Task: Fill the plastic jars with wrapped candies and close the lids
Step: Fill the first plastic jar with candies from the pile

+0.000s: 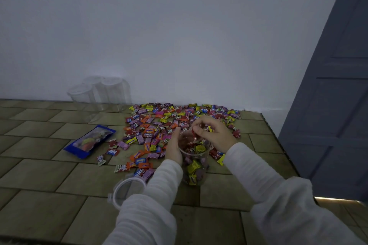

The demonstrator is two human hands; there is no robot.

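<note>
Your left hand (173, 148) wraps the open jar (196, 162) standing before the candy pile (179, 123); your right hand (214, 134) seemingly pinches a red candy (193, 134) over its mouth.

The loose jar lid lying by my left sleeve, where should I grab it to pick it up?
Probably the lid is best pinched across its raised rim from above. It lies flat on the tiled table, and the rim's left arc is clear; your left sleeve covers the right side.
</note>
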